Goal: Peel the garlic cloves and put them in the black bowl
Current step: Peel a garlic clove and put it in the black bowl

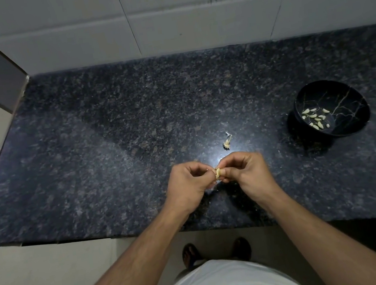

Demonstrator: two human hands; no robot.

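The speckled dark bench (106,136) met a white tiled wall (186,18); near the black bowl (343,127), both hands' fingers (229,164) pinched one garlic clove (218,172).

Head view, single camera: you look steeply down from above onto the counter (106,136), near, facing the tiled wall (184,6).

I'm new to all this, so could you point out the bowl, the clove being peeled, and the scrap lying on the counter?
bowl (347,90): head view, bare inner wall.
clove (218,173): head view, its exposed middle between both hands.
scrap (227,140): head view, its stem.
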